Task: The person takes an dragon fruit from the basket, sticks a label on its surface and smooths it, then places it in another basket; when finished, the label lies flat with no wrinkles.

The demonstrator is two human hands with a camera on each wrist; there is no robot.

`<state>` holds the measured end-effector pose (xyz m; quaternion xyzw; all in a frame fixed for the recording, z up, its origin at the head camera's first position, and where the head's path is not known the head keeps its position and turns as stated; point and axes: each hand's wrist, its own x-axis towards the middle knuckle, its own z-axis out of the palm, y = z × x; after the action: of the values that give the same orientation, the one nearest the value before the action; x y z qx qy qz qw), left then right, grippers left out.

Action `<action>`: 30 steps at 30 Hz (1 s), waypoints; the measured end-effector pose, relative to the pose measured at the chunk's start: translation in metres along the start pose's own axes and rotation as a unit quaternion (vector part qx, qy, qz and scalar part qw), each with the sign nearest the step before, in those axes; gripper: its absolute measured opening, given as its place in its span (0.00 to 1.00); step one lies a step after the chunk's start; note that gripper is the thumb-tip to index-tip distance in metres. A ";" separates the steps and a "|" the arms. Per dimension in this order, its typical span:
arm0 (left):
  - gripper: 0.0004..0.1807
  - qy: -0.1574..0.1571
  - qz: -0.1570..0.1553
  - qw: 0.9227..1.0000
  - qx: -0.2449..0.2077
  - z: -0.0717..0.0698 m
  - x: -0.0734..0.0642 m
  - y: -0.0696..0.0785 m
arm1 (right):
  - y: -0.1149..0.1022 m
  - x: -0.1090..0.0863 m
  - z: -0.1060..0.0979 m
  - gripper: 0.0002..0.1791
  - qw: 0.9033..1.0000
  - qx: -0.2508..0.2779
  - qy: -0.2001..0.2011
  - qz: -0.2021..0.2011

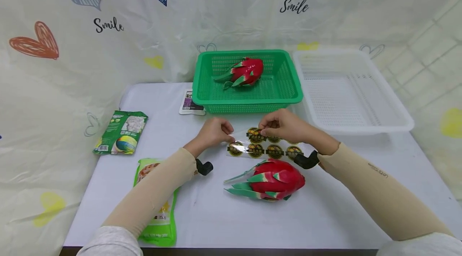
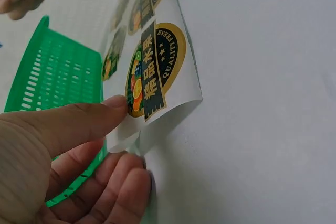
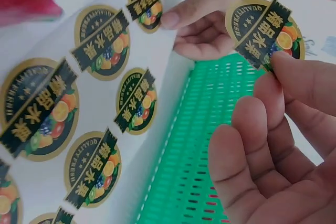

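A sheet of round black-and-gold fruit stickers (image 1: 255, 150) is pinched at its left end between the thumb and fingers of my left hand (image 1: 215, 132). The left wrist view shows that thumb on the edge of a sticker (image 2: 167, 61). One loose sticker (image 3: 265, 32), off the sheet, is pinched between thumb and forefinger of my right hand (image 1: 285, 125), above the sheet. Just in front of the sheet a red dragon fruit (image 1: 278, 179) with green scales lies on its side. Another dragon fruit (image 1: 249, 71) lies in the green basket (image 1: 249, 107) behind my hands.
A white basket (image 1: 361, 129) stands right of the green one. A small purple-and-white packet (image 1: 189, 103) lies partly beneath the green basket. At the left are a green packet (image 1: 124, 133) and a light-green bag (image 1: 160, 236), the latter partly under my left forearm.
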<state>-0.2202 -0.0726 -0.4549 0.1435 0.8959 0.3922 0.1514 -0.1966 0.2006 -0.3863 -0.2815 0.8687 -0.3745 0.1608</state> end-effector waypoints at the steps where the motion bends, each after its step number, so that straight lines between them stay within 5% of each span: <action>1: 0.16 0.003 0.003 1.000 0.011 0.000 0.000 0.001 | -0.001 -0.004 -0.001 0.02 1.000 0.007 -0.003 -0.003; 8: 0.13 0.025 0.050 0.998 0.042 0.006 -0.012 0.032 | -0.006 -0.030 -0.005 0.02 1.000 0.022 -0.020 -0.001; 13: 0.20 -0.034 0.142 0.989 -0.006 0.016 -0.024 0.067 | -0.006 -0.047 -0.005 0.04 0.999 0.043 -0.018 0.027; 18: 0.15 -0.075 0.199 0.977 0.004 0.025 -0.034 0.086 | -0.005 -0.059 -0.005 0.05 0.997 0.065 -0.010 0.048; 30: 0.11 -0.091 0.193 0.977 -0.009 0.037 -0.045 0.102 | -0.005 -0.096 0.008 0.08 0.987 0.072 0.067 0.127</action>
<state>-0.1506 0.0012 -0.3956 0.3476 0.8304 0.4071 0.1545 -0.1153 0.2515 -0.3809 -0.1303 0.8769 -0.4310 0.1684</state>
